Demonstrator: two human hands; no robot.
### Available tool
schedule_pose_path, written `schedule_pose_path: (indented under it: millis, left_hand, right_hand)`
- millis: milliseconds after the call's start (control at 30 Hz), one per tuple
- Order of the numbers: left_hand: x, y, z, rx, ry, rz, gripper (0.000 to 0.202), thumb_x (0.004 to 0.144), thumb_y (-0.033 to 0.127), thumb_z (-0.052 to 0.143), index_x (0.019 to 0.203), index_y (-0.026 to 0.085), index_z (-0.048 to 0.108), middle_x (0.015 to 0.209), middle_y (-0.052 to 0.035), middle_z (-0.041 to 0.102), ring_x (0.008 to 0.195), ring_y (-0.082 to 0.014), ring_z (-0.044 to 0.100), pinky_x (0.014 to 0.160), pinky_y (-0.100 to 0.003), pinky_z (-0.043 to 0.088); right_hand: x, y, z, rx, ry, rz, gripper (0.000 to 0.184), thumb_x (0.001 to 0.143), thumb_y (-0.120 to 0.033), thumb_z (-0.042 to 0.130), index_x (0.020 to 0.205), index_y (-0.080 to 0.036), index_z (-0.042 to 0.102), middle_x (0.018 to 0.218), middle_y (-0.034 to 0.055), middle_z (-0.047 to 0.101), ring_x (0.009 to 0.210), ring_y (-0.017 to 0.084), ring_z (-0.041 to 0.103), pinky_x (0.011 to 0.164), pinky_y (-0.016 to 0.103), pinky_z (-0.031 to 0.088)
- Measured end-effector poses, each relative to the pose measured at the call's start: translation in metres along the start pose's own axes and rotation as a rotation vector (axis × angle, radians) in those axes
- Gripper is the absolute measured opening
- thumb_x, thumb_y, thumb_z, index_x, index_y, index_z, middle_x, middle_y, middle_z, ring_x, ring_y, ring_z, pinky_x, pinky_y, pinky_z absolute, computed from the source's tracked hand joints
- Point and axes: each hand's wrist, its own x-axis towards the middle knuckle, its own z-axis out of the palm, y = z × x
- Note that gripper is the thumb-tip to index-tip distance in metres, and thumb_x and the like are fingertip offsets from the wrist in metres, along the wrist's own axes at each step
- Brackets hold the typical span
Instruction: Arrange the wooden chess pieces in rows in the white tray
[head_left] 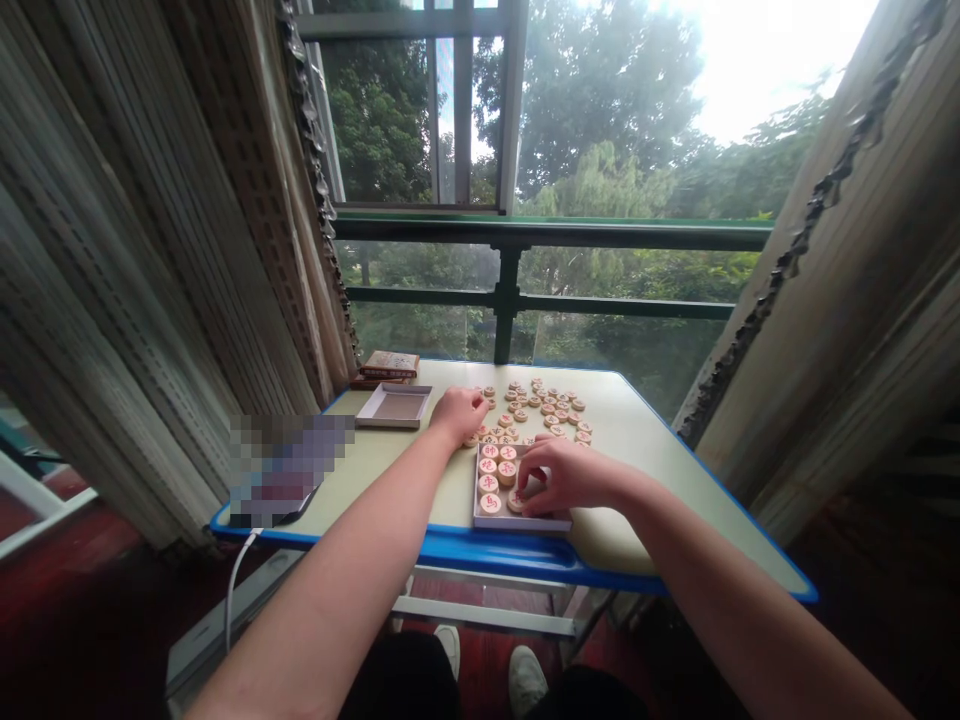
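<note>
My right hand (574, 472) reaches into a shallow open box (480, 522) near the table's front edge. Its fingers are closed on a round wooden Chinese chess piece (515, 501) at the box floor. To the left of that piece, several more pieces with red characters (489, 483) lie face up in rows. My left hand (457, 414) is just beyond the box's far left corner, fingers curled together. Whatever it may hold is hidden. Loose chess pieces (561, 414) are scattered beyond the box, some resting on others.
A shallow tray-like lid (394, 406) lies at the left, with small stacked boxes (389, 366) behind it. A phone (289, 480), partly blurred out, sits at the left edge with a white cable (231, 590). The table (660, 470) has a blue rim and stands by a window.
</note>
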Motion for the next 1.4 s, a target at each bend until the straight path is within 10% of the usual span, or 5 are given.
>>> schedule_pose_path:
  millis: [1400]
  left_hand:
    - [0.001, -0.001, 0.000, 0.006, -0.026, -0.041, 0.030, 0.080, 0.037, 0.047, 0.072, 0.018, 0.069, 0.077, -0.0063, 0.070, 0.070, -0.0166, 0.058, 0.065, -0.026, 0.041]
  right_hand:
    - [0.008, 0.008, 0.009, 0.013, 0.070, -0.034, 0.022, 0.070, -0.037, 0.070, 0.066, -0.015, 0.068, 0.062, -0.0001, 0.056, 0.060, 0.009, 0.046, 0.054, 0.021, 0.032]
